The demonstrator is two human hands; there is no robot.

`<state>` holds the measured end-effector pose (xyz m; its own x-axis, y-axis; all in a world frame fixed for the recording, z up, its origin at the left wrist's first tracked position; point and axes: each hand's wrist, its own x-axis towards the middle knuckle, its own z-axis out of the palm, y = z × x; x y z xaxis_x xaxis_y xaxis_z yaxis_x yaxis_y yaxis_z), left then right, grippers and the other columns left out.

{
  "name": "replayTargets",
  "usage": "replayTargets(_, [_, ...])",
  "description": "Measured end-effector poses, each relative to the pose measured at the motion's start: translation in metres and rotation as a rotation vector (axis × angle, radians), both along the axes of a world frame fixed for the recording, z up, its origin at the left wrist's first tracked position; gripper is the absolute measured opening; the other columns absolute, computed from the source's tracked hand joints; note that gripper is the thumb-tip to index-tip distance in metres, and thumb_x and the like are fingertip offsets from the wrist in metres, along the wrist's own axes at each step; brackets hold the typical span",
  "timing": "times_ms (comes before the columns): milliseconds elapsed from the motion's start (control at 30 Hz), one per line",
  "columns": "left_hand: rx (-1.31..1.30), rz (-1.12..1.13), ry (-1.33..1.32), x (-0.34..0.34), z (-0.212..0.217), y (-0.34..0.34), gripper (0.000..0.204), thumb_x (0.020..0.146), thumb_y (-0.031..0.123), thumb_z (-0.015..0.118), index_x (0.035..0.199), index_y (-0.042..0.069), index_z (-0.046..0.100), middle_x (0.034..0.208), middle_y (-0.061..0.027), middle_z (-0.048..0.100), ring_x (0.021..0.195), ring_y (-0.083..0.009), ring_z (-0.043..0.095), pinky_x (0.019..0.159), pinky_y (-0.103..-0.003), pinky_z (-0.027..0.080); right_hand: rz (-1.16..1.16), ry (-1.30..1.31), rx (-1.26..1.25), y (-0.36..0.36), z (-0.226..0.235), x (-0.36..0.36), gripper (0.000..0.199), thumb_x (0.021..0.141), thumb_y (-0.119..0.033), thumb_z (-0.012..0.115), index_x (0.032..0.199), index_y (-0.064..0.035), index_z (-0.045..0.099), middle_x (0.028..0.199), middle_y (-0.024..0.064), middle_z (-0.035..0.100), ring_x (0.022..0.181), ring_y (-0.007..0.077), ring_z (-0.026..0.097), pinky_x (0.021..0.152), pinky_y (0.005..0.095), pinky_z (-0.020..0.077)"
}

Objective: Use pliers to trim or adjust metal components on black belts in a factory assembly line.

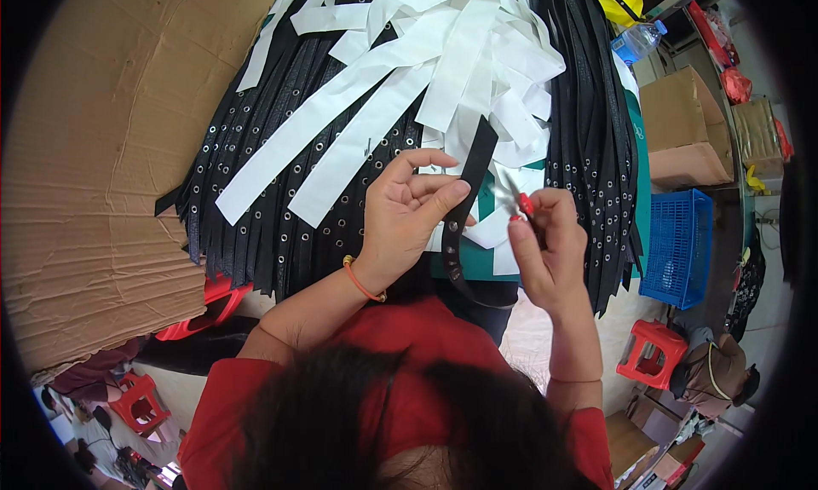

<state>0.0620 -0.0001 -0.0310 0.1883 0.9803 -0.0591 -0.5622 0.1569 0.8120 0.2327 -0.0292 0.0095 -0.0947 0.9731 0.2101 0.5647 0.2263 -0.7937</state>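
Observation:
My left hand (407, 213) pinches a black belt (479, 159) between thumb and fingers. One flat end of it points up and away, and the part with metal eyelets curls down below my hand. Just to the right, my right hand (552, 247) is closed around small scissors with red handles (525, 204). Their metal blades are blurred and point toward the belt; whether they touch it I cannot tell. Beneath both hands lie white strips (464, 64) fanned over a heap of black belts with eyelets (247, 179). More black belts (588, 141) lie at the right.
A large cardboard sheet (111, 149) borders the left side. At the right are a blue plastic basket (677, 247), a cardboard box (686, 123), a red stool (652, 354) and a water bottle (637, 43). Other people (716, 375) sit at the lower right and lower left.

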Motion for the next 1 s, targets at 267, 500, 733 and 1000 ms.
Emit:
replayTargets(267, [0.101,-0.002,0.112,0.004,-0.003,0.001,0.013,0.085,-0.001,0.054,0.096,-0.002,0.049,0.081,-0.0081,0.058,0.07,-0.0114,0.059,0.06,-0.024,0.052,0.12,-0.465,0.39,0.006,0.013,0.007,0.024,0.07,-0.017,0.07,0.074,-0.0031,0.051,0.055,0.0048,0.048,0.043,0.0186,0.049,0.038,0.0285,0.036])
replayTargets(500, [0.107,-0.034,0.182,0.007,-0.009,0.004,0.007,0.088,0.002,0.05,0.093,-0.001,0.047,0.08,-0.0044,0.053,0.063,-0.008,0.053,0.058,-0.02,0.046,0.135,-0.577,0.386,0.008,0.02,0.002,0.022,0.072,-0.016,0.068,0.07,-0.0057,0.048,0.053,0.0037,0.042,0.042,0.0182,0.046,0.037,0.0298,0.0337])
replayTargets(733, [0.177,0.028,0.24,0.009,-0.014,0.006,0.005,0.089,0.002,0.047,0.092,-0.001,0.046,0.074,-0.0017,0.053,0.061,-0.0036,0.05,0.054,-0.017,0.043,0.155,-0.628,0.36,0.014,0.024,-0.004,0.023,0.07,-0.015,0.07,0.071,-0.0053,0.049,0.054,0.0041,0.044,0.043,0.0178,0.047,0.038,0.0289,0.0345])
replayTargets(1000, [0.224,0.06,0.268,0.007,-0.012,0.01,0.005,0.089,0.002,0.046,0.091,-0.002,0.046,0.066,-0.0014,0.053,0.056,-0.0029,0.05,0.048,-0.016,0.04,0.161,-0.448,0.337,0.026,0.005,0.007,0.025,0.067,-0.015,0.074,0.073,-0.0034,0.053,0.053,0.0056,0.048,0.042,0.0176,0.049,0.038,0.027,0.0362])
